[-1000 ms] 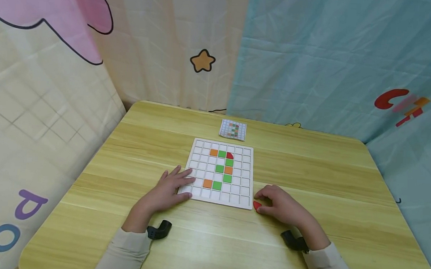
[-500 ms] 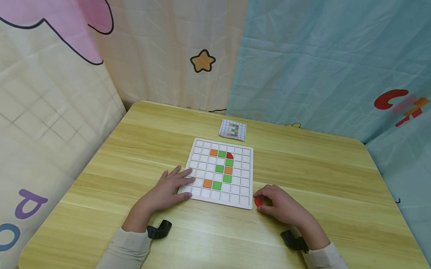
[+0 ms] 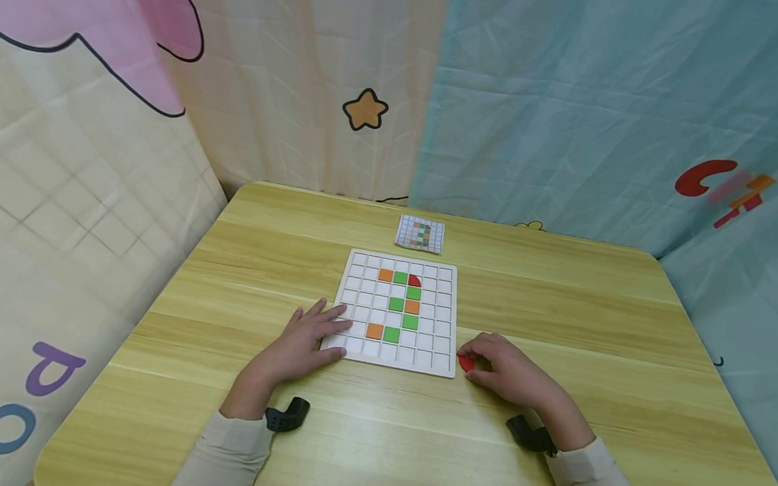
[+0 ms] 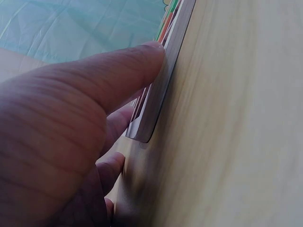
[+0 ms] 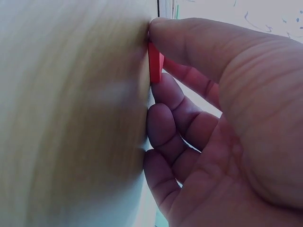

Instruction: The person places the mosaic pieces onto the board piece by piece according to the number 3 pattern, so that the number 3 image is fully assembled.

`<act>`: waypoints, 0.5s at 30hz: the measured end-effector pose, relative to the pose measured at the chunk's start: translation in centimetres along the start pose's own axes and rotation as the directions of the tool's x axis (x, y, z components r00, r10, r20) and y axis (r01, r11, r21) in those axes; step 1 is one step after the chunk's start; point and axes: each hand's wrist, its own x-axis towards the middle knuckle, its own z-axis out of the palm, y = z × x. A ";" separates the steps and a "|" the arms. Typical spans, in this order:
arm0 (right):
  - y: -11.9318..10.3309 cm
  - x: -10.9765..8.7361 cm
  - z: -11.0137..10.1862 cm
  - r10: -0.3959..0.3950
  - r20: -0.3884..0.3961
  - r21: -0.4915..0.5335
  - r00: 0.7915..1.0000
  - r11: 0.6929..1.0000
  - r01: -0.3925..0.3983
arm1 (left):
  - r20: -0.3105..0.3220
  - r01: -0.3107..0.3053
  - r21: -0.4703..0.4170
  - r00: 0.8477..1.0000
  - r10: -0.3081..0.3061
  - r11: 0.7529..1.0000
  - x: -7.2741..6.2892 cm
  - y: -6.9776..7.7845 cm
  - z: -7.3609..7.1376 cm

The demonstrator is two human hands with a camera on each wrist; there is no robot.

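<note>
A white grid board lies on the table and bears several orange and green square tiles and one red rounded-corner tile. My left hand rests on the board's lower left edge with fingers spread; in the left wrist view its thumb touches the board's rim. Just right of the board's lower right corner, my right hand pinches a second red tile between thumb and fingers, low at the table surface. In the right wrist view that red tile shows edge-on, partly covered by the thumb.
A small card printed with a coloured grid pattern lies behind the board. The wooden table backs onto printed curtains. A black wrist mount sits on the left forearm, another mount on the right.
The red tile has turned between my right fingers, from its point facing toward me to its curved side showing. Both hands stay in nearly the same place.
</note>
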 end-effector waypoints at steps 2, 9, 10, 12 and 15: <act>0.0 0.0 0.1 0.002 0.000 -0.002 1.000 1.000 -0.002 | 0.000 0.001 0.001 1.000 -0.001 1.000 0.0 0.0 0.0; 0.2 0.0 -0.1 0.021 0.002 -0.002 1.000 1.000 -0.021 | -0.004 -0.004 -0.003 1.000 0.004 1.000 0.0 0.1 -0.1; 0.2 0.0 -0.1 0.023 0.004 0.002 1.000 1.000 -0.023 | -0.004 -0.004 -0.004 1.000 0.004 1.000 0.0 0.1 -0.1; 0.2 0.0 -0.2 0.024 0.004 0.011 1.000 1.000 -0.024 | -0.003 -0.006 -0.006 1.000 0.006 1.000 -0.1 0.1 -0.1; 0.1 0.0 -0.4 0.025 -0.001 0.032 1.000 0.999 -0.025 | -0.003 -0.010 -0.006 1.000 0.010 1.000 -0.1 0.1 -0.1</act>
